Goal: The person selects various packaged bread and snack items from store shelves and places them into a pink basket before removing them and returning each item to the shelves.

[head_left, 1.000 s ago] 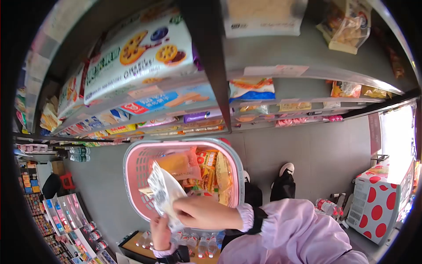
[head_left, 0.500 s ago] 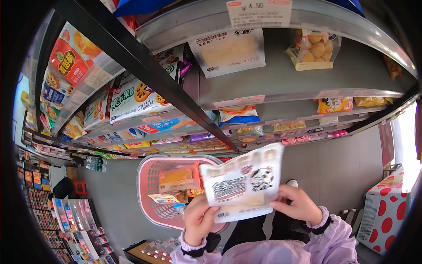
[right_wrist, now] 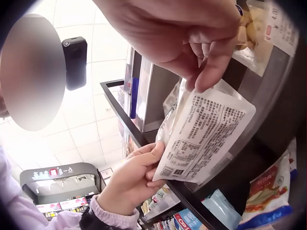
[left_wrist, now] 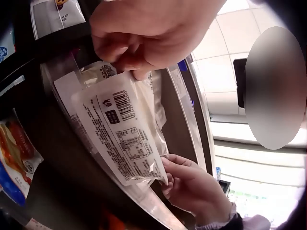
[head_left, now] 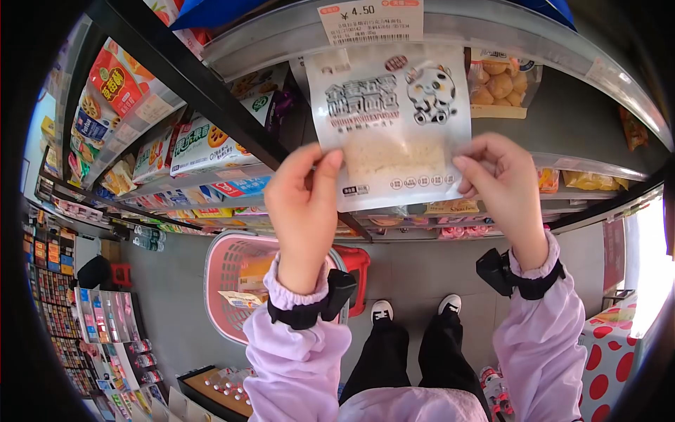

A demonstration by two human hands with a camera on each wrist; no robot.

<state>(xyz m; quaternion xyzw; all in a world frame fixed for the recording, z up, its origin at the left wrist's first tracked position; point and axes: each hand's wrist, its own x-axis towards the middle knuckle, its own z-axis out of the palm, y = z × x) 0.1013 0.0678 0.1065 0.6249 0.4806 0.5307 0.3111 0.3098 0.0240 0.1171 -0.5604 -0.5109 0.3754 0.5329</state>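
A white toast bread bag [head_left: 390,123] with a cartoon cow and a clear window faces the head view, upright at the upper shelf. My left hand [head_left: 306,204] pinches its lower left edge, thumb on the front. At the lower right edge, my right hand [head_left: 503,183] pinches it the same way. In the left wrist view the printed back of the bag [left_wrist: 120,134] shows a barcode. The right wrist view has that back too, with my right hand [right_wrist: 187,38] at one edge and my left hand [right_wrist: 127,179] at the other.
A price label [head_left: 373,21] runs along the shelf edge above the bag. Right of it stands a clear bag of round buns [head_left: 496,84]. A black shelf post [head_left: 190,84] slants past on the left. Below, a pink basket [head_left: 218,281] holding packaged food stands on the floor.
The bag has gone from over the basket up to the shelf, held in both hands, its front turned to the head view. Both arms now reach forward.
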